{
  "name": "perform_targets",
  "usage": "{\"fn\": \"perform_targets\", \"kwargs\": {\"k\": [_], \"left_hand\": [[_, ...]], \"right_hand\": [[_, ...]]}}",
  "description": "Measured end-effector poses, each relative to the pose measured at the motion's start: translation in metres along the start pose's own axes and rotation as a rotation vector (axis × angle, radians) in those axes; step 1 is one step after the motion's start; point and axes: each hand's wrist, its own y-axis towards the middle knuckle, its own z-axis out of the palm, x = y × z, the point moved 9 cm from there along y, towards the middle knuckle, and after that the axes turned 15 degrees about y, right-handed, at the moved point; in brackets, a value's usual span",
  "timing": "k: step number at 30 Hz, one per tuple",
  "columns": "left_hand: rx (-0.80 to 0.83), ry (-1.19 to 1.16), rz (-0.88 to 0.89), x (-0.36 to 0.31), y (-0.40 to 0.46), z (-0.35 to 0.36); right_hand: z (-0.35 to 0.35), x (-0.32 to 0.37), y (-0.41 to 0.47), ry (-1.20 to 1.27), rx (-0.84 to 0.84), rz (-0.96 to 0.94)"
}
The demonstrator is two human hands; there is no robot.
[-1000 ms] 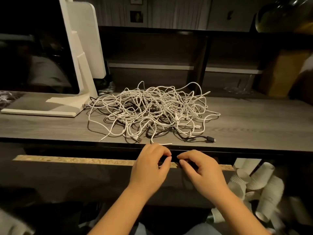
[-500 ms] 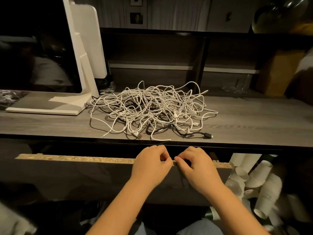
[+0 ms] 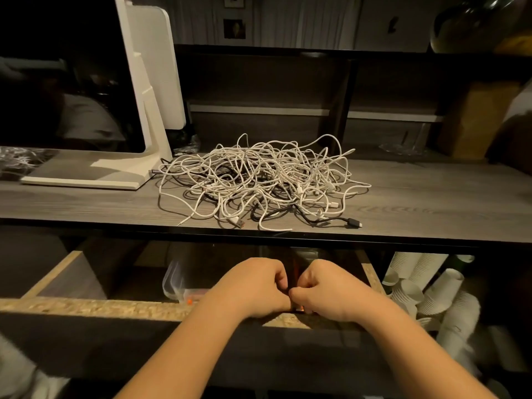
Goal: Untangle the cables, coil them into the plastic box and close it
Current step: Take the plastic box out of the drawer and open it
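Observation:
A tangled heap of white cables (image 3: 259, 180) with a black cable (image 3: 325, 218) among them lies on the grey desk top (image 3: 426, 208). Below the desk a drawer stands pulled out; both hands hook over its chipboard front edge (image 3: 95, 305). My left hand (image 3: 256, 286) and my right hand (image 3: 325, 289) sit side by side, fingers curled over the edge. Inside the drawer a clear plastic box (image 3: 175, 280) shows partly, its contents dim.
A white monitor stand (image 3: 121, 171) and dark screen occupy the desk's left. Stacks of white paper cups (image 3: 431, 289) lie right of the drawer. Dark shelves rise behind the desk, with a brown box (image 3: 475, 119) at the right.
Both hands have pulled the drawer front toward me, so the drawer is now open and its inside with the clear box shows. The cables have not moved.

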Motion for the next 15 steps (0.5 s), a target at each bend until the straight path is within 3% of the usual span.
{"fn": "perform_targets", "kwargs": {"k": [6,10,15], "left_hand": [[-0.043,0.062,-0.006,0.008,0.013,-0.018],[0.012,0.103,0.032,0.013,0.022,-0.014],[-0.003,-0.133,0.069,0.018,0.022,-0.006]], "right_hand": [[-0.006,-0.001,0.012,-0.138,0.099,0.041],[-0.008,-0.012,0.040,-0.282,0.176,0.143],[0.005,-0.038,0.069,-0.326,0.234,0.244]]}}
